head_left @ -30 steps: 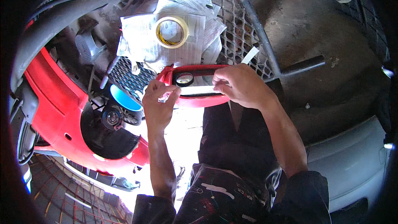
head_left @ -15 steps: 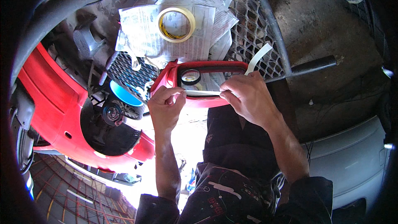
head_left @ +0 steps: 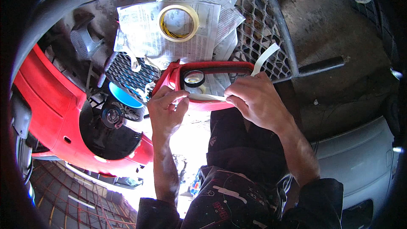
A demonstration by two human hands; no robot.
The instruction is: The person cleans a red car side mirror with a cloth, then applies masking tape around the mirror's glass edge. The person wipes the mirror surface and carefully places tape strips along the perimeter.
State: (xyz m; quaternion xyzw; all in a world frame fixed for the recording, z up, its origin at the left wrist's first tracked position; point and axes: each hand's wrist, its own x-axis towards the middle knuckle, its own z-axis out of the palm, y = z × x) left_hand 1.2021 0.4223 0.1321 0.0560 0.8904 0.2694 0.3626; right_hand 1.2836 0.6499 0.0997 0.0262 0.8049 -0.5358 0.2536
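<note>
In front of me is a red car side mirror (head_left: 174,74), its glass (head_left: 214,85) facing up. A strip of pale masking tape (head_left: 207,97) runs along the near edge of the glass between my hands. My left hand (head_left: 164,109) is closed in a pinch on the tape's left end, against the housing. My right hand (head_left: 258,99) pinches the strip farther right, and a loose tail of it sticks up above the knuckles. A dark ring shape shows in the glass, apparently a reflection. Beyond the mirror, a roll of masking tape (head_left: 195,24) lies on printed paper sheets (head_left: 135,25).
The papers and mirror rest on a metal mesh stand (head_left: 258,25) with a tubular frame (head_left: 288,44). To the left are a red car body panel (head_left: 55,118) and a blue basin (head_left: 125,95). A grey panel (head_left: 356,157) is at the right.
The surroundings have shifted slightly left in view. Both hands stay at the near edge of the mirror; the tape strip between them now shows slightly wider and lower.
</note>
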